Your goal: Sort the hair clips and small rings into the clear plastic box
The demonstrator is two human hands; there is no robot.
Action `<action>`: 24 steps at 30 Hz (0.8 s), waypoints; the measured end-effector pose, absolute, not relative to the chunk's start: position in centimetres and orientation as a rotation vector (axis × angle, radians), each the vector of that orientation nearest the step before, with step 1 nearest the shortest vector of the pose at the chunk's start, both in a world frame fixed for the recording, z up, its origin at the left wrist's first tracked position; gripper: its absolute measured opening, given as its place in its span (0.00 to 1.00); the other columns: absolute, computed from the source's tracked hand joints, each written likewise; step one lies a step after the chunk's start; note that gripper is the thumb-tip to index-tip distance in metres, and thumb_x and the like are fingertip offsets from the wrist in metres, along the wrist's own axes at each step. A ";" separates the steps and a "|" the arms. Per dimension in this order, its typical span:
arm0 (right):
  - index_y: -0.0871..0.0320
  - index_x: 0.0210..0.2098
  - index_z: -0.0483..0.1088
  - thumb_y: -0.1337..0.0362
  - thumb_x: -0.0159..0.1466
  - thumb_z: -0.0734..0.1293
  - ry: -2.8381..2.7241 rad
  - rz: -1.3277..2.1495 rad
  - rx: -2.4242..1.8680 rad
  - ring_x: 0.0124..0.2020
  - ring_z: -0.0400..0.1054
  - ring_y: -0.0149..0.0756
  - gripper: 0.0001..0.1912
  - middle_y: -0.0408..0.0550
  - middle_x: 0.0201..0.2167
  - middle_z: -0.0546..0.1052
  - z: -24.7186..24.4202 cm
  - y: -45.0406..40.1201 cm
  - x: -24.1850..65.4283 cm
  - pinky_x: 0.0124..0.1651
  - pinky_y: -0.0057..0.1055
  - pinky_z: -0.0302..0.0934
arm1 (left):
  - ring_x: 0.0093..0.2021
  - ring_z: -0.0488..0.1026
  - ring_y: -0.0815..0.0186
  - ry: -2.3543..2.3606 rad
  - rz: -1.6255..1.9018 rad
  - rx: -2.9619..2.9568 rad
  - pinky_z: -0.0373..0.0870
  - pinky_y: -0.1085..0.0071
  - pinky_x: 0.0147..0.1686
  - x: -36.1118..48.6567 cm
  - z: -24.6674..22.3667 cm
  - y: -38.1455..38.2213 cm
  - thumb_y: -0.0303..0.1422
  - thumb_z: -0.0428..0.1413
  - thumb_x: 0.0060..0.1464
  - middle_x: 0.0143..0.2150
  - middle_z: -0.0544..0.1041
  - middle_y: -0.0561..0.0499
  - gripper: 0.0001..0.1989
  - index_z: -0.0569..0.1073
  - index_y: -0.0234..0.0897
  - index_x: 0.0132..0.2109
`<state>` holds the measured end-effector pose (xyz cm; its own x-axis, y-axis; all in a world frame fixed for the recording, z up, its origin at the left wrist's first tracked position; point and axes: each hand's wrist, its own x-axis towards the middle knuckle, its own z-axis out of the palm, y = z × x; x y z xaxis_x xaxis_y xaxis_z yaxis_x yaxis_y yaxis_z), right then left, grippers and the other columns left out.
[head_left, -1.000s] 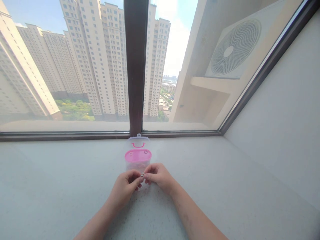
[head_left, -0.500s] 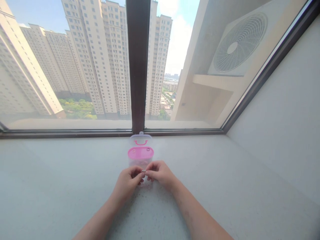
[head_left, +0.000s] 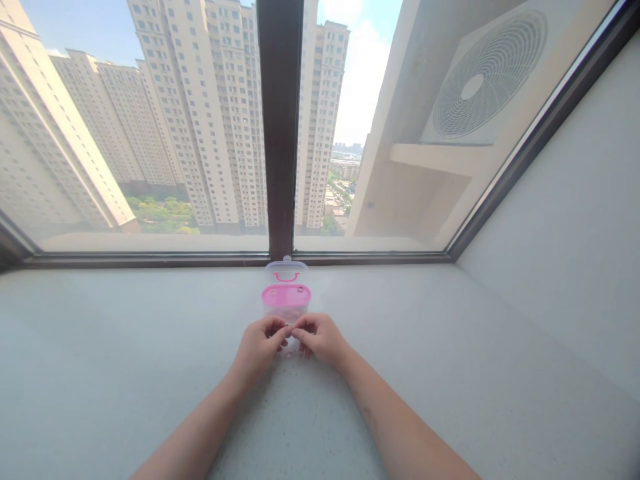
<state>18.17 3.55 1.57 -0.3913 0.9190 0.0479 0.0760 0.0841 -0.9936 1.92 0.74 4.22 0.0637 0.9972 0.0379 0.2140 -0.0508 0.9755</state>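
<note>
My left hand and my right hand meet at the fingertips, both closed in a pinch. Between them is a tiny pale object, too small to name. Just beyond the hands stands a clear container with a pink top; two small rings rest on that top. Behind it is a clear lid with a pink handle. Below the fingers, small clear and pinkish bits lie on the surface, partly hidden by the hands.
The pale speckled sill spreads around the hands. Behind the container runs a dark window frame with a thick upright bar. A white wall rises on the right.
The view has shifted slightly, so the container and hands appear a little higher in the picture. Both hands keep their fingertips together at the tiny object.
</note>
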 end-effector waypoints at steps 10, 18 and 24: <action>0.62 0.26 0.70 0.55 0.53 0.70 -1.460 1.452 -0.986 0.14 0.61 0.26 0.15 0.40 0.14 0.69 2.0 4.2 18.1 0.17 0.22 0.56 | 0.23 0.71 0.66 1.285 1.077 1.391 0.68 0.72 0.24 2.1 4.4 0.9 0.43 0.58 0.47 0.25 0.75 0.50 0.15 0.75 0.33 0.30; 0.62 0.26 0.71 0.56 0.52 0.70 -1.462 1.464 -0.966 0.15 0.61 0.26 0.14 0.40 0.15 0.69 1.8 4.5 17.9 0.17 0.22 0.56 | 0.22 0.70 0.67 1.302 1.063 1.418 0.67 0.73 0.23 1.9 3.9 1.1 0.46 0.57 0.48 0.24 0.75 0.51 0.18 0.74 0.33 0.30; 0.63 0.26 0.71 0.57 0.52 0.70 -1.438 1.470 -0.978 0.15 0.61 0.25 0.13 0.40 0.15 0.69 2.1 4.3 17.8 0.16 0.22 0.56 | 0.22 0.71 0.66 1.307 1.007 1.431 0.66 0.74 0.22 1.8 3.7 1.2 0.47 0.56 0.49 0.24 0.75 0.50 0.19 0.74 0.33 0.30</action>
